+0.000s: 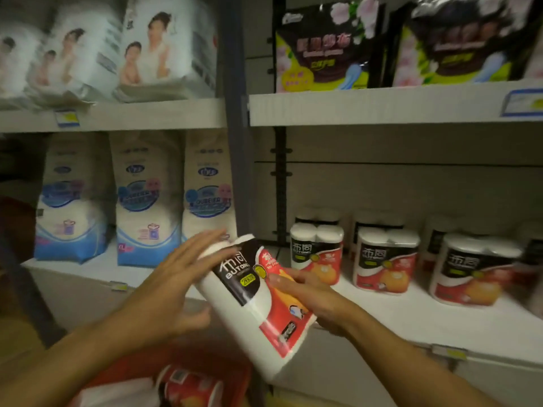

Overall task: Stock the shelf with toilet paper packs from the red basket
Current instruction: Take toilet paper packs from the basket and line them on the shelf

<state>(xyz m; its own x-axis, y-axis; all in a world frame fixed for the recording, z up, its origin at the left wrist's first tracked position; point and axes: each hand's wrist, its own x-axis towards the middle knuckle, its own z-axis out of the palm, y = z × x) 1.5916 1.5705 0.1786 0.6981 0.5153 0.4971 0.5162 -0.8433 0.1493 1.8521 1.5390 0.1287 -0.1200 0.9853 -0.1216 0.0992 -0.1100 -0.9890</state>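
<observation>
The red basket (pixel 205 374) is cut off by the lower edge, and the packs inside (pixel 188 389) show only in part. Motion blur smears the diaper bags (pixel 73 54) on the upper left shelf, leaving their print unreadable. The right hand (pixel 311 298) has its fingers mostly hidden behind the held pack (pixel 258 304).

- Dim indoor light, warm and flat; its source seems to lie overhead.
- Motion blur smears the upper diaper packs (pixel 97 51) and the left hand (pixel 173 277).
- Wide-angle bending curves the shelf edge (pixel 382 108).
- Bottom corners sink into shadow.
</observation>
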